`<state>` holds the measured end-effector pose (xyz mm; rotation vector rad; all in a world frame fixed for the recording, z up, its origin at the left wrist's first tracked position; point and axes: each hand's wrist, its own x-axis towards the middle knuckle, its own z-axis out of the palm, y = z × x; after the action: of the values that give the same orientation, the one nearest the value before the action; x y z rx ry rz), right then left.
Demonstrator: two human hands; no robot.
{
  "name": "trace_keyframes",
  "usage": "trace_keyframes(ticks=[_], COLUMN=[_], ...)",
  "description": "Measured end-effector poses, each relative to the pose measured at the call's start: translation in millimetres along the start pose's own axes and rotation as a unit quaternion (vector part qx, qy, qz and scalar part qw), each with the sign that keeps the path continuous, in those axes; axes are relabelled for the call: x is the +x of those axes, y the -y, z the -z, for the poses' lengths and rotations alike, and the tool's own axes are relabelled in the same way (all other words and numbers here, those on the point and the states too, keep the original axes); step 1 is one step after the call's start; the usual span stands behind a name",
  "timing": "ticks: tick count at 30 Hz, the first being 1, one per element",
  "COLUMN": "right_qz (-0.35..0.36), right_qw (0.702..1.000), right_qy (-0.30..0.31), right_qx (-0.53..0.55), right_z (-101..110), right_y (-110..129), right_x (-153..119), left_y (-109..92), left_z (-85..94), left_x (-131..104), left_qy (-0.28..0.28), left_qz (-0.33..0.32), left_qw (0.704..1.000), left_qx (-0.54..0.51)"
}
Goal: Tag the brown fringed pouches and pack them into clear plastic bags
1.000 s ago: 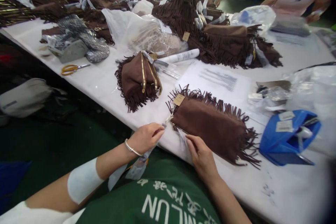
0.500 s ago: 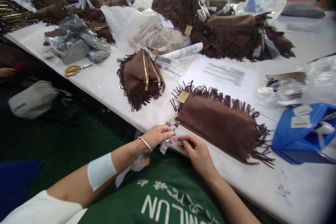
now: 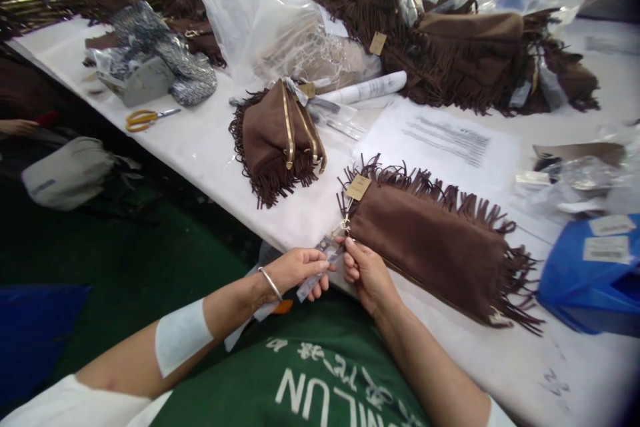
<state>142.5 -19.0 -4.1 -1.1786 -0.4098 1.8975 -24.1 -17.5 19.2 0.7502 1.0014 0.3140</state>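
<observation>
A brown fringed bag [image 3: 430,233] lies flat at the table's front edge, a tan paper tag [image 3: 358,187] at its left corner. From that corner a strap end wrapped in clear plastic [image 3: 327,248] runs down to my hands. My left hand [image 3: 306,268] is closed round the plastic-wrapped strap. My right hand [image 3: 364,265] pinches close to the bag's corner, at the strap's upper end; the small part between its fingertips is hard to make out. Left of the bag a second brown fringed bag [image 3: 270,127] with gold zippers stands on the table.
Yellow-handled scissors [image 3: 145,119] lie at the left edge, beside silvery wrapping [image 3: 190,73]. A printed sheet [image 3: 445,137] lies behind the flat bag. A blue bin [image 3: 590,273] stands on the right. Piled fringed bags [image 3: 465,53] and a plastic bag [image 3: 260,33] fill the back.
My right hand has moved left and up to the strap by the bag's corner and closed its fingers. My left hand still holds the wrapped strap. The camera view has shifted slightly.
</observation>
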Motion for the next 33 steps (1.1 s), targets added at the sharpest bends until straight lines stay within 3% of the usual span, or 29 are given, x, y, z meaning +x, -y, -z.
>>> trace_keyframes(ticks=[10,33], right_qz=[0.011,0.047], right_qw=[1.000,0.998], right_qy=[0.006,-0.003], right_qx=[0.008,0.042], right_z=[2.9,4.2], right_y=[-1.3,-5.1], right_x=[-4.3,-8.4], left_y=[4.5,14.8], left_z=[7.4,2.4], left_x=[-6.3,-37.2], left_qy=[0.036,0.002], left_qz=[-0.001,0.025], left_qw=[0.999,0.999], left_qx=[-0.015,-0.025])
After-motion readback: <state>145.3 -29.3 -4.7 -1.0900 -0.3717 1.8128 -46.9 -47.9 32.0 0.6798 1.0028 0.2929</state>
